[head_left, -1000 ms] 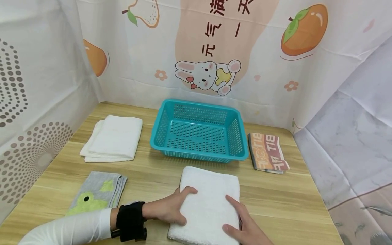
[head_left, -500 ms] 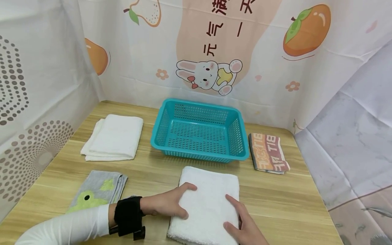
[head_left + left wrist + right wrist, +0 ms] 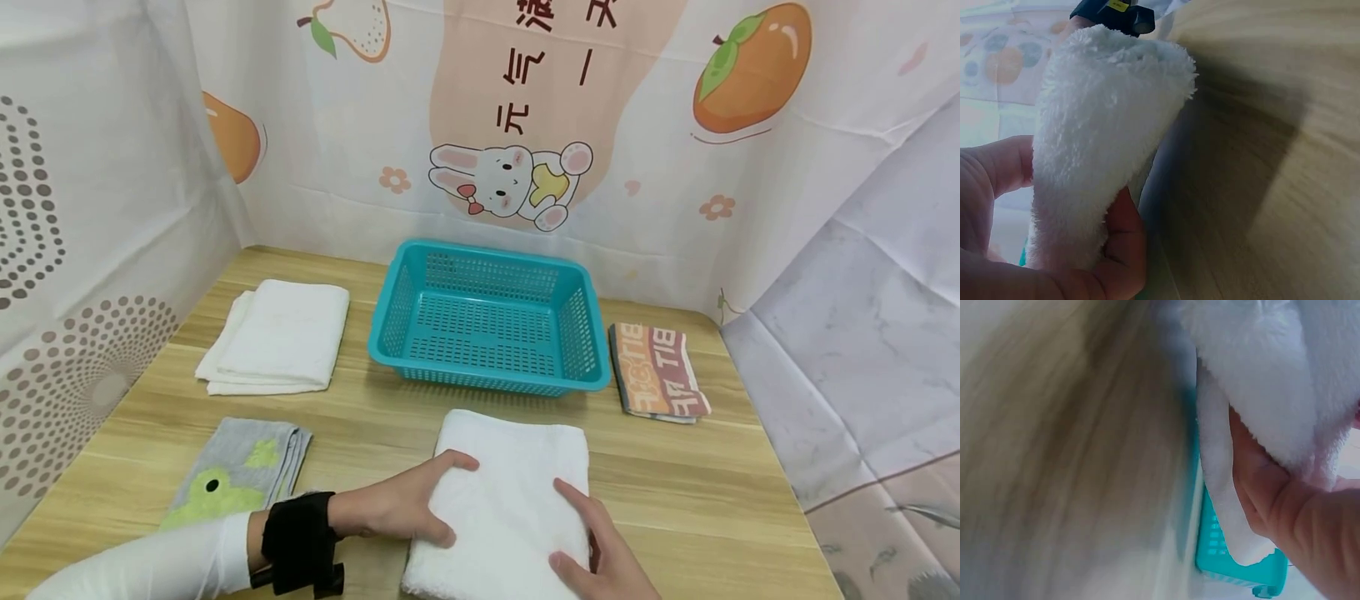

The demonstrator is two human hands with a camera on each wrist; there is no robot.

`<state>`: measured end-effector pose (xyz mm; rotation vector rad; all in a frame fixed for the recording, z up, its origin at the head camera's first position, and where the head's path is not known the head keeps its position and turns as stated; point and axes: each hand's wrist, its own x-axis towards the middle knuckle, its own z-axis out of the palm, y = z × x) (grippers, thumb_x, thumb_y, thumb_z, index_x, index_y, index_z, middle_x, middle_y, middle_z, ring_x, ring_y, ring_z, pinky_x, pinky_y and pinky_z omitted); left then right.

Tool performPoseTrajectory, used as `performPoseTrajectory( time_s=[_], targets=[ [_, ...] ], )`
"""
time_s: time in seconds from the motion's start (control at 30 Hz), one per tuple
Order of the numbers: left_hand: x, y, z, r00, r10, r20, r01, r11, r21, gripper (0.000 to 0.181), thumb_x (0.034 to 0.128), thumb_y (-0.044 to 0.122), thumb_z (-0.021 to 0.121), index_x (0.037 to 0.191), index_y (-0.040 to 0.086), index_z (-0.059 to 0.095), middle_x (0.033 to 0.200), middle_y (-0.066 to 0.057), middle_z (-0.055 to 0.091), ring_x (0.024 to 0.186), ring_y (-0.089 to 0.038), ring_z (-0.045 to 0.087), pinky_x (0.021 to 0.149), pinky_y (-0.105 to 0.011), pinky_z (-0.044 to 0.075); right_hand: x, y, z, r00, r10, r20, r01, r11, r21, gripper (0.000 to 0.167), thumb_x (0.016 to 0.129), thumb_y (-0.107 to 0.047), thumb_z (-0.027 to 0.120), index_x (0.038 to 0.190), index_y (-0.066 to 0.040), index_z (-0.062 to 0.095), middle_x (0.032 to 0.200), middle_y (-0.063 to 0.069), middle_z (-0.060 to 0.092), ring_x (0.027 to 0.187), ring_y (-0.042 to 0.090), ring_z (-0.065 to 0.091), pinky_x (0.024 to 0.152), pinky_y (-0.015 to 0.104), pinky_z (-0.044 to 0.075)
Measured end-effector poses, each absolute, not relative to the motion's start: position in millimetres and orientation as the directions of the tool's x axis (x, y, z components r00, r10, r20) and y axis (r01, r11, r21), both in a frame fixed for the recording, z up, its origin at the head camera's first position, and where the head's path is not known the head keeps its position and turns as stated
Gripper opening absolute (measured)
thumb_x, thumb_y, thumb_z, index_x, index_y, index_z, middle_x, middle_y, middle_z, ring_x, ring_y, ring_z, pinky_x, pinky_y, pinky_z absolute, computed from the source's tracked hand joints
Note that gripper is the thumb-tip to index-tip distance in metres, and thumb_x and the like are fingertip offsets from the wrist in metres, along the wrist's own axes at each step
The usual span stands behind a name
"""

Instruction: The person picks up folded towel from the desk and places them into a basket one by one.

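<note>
A thick, fluffy white folded towel point(image 3: 510, 504) is between both hands at the front middle of the table. My left hand point(image 3: 405, 502) grips its left edge, thumb on top and fingers tucked beneath, as the left wrist view shows on the towel's fluffy side point(image 3: 1094, 134). From the right, my right hand point(image 3: 609, 550) holds the opposite edge. In the right wrist view, that hand's fingers point(image 3: 1260, 469) reach in between the towel's fluffy upper part point(image 3: 1260, 375) and a lower white layer.
Behind the towel stands a teal plastic basket point(image 3: 487, 381) with nothing in it. A folded white towel point(image 3: 285, 337) lies at the back left, a grey towel with a green frog point(image 3: 232, 475) at the front left. An orange-and-red patterned towel point(image 3: 660, 371) lies right of the basket.
The left hand and forearm have shifted slightly left, and the towel's left edge has moved a little with them. The right hand keeps its hold in nearly the same place.
</note>
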<state>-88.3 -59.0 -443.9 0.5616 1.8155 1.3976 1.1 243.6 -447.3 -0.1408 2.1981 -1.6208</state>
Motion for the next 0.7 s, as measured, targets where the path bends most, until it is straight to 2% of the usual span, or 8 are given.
performPoseTrajectory(
  time_s=[0.17,0.47,0.7],
  targets=[
    [-80.4,-62.7,-438.8,-0.623,0.732,-0.274,-0.08,0.29,0.954,0.078,0.0755,-0.001,0.077,0.141,0.019,0.04,0.12,-0.001,0.055,0.105,-0.017,0.052,0.095,-0.03,0.039,3.8,242.1,-439.4,-0.91,-0.309,-0.277,0.169,0.334,-0.927,0.079,0.091,-0.014,0.071,0.156,-0.009,0.026,0.139,0.024,0.026,0.106,0.012,0.054,0.086,0.027,0.052],
    [-72.5,-67.1,-425.5,-0.651,0.726,-0.222,0.035,0.322,0.946,0.078,0.0765,0.005,0.077,0.142,0.022,0.039,0.13,0.003,0.05,0.111,-0.013,0.048,0.098,-0.026,0.037,7.2,239.5,-429.0,-0.927,-0.306,-0.215,0.121,0.3,-0.946,0.074,0.091,-0.007,0.07,0.154,-0.007,0.03,0.133,0.024,0.027,0.102,0.012,0.056,0.081,0.029,0.055],
    [-72.2,-68.5,-411.9,-0.665,0.724,-0.185,0.092,0.324,0.941,0.077,0.0778,0.006,0.075,0.143,0.023,0.039,0.136,0.004,0.046,0.116,-0.013,0.046,0.1,-0.026,0.037,6.2,239.6,-415.0,-0.926,-0.275,-0.259,0.172,0.306,-0.937,0.075,0.09,-0.011,0.072,0.154,-0.012,0.031,0.14,0.025,0.024,0.1,0.013,0.059,0.078,0.03,0.056]
  ],
)
